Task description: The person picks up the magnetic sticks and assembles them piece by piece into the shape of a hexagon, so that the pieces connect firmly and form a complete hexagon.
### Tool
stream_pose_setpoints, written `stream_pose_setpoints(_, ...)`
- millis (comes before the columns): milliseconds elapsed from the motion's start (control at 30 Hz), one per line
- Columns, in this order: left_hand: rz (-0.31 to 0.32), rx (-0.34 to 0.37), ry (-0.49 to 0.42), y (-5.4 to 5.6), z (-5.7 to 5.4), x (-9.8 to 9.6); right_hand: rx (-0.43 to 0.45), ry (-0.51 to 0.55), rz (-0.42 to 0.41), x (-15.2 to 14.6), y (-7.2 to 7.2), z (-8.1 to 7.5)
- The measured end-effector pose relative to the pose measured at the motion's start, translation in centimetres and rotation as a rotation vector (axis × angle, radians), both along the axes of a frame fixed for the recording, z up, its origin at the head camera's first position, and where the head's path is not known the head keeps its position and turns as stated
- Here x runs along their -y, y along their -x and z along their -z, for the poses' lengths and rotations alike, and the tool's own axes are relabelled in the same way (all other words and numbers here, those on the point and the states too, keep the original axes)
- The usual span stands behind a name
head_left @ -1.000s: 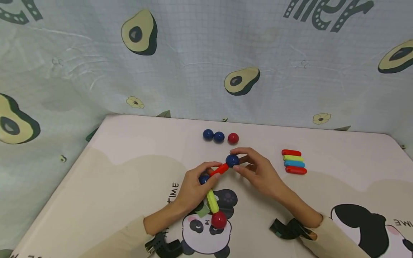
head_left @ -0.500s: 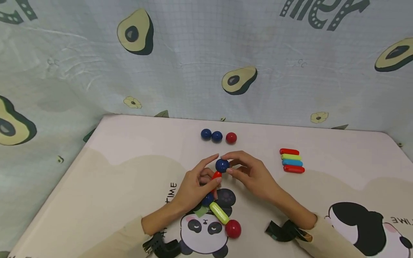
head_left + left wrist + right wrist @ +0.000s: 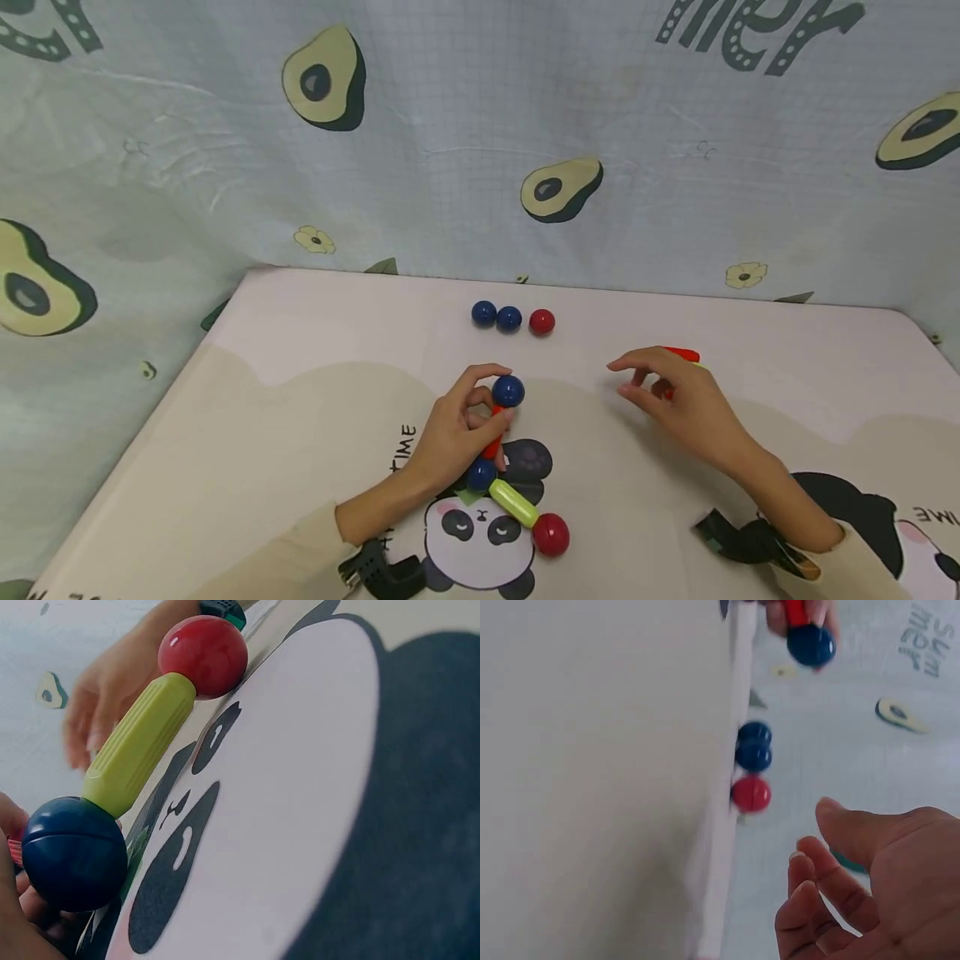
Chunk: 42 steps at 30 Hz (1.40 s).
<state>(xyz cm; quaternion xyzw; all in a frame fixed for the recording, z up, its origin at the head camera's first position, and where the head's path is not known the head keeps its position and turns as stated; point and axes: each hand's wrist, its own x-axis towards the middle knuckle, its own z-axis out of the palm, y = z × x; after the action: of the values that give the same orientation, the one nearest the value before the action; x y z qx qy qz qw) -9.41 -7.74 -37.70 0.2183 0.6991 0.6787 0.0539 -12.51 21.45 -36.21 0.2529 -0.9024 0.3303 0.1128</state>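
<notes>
Item, one chain (image 3: 482, 477), centre to lower middle of the head view, grasped by my left hand (image 3: 450, 433) at its red rod (image 3: 492, 448), thumb laid across the rod and index tip at the upper blue ball (image 3: 508, 391). Parts in order from the top: upper blue ball, red rod, lower blue ball (image 3: 480, 479), yellow rod (image 3: 513, 502) angled down and to the right, end red ball (image 3: 551, 534); all joined end to end, with a bend at the lower blue ball. Whether the chain touches the desk (image 3: 315, 333), I cannot tell. Item, my right hand (image 3: 686, 404), right of centre, released, fingers loosely bent and thumb apart from the index. Item, loose rods partly behind that hand: one spare red rod (image 3: 682, 354) showing beyond the knuckles, a sliver of yellow beside it, the others mostly hidden. Item, two loose blue balls (image 3: 508, 318), side by side, upper middle of the desk, with a loose red ball (image 3: 542, 322) just to their right. Item, one panda print (image 3: 480, 562), lower middle, under the yellow rod. Item, avocado-patterned sheet (image 3: 450, 108), across the upper frame.
</notes>
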Motion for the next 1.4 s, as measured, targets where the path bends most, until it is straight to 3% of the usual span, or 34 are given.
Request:
stream_pose_setpoints(167,0.0,0.058,-0.007,0.1,-0.3,-0.1,-0.106,-0.068,0.042,-3.8,-0.5,0.0)
stream_pose_setpoints(467,-0.047,0.051,0.003,1.1,2.3,0.1,-0.08,-0.17,0.138,-7.6,-1.2,0.9)
stream_pose_setpoints(900,-0.057,0.017,0.009,1.3,2.5,0.2,-0.074,-0.197,0.119,-7.9,-1.1,1.5)
stream_pose_setpoints(1067,-0.057,0.017,0.01,1.2,2.5,0.3,-0.026,-0.194,0.121,-7.7,-1.2,1.5)
stream_pose_setpoints(1200,-0.06,0.023,0.008,1.2,2.5,0.3,0.008,-0.21,0.129,-7.6,-1.2,1.4)
stream_pose_setpoints(1400,-0.059,0.039,0.002,1.1,2.5,0.2,-0.018,-0.205,0.102,-6.5,-1.2,0.6)
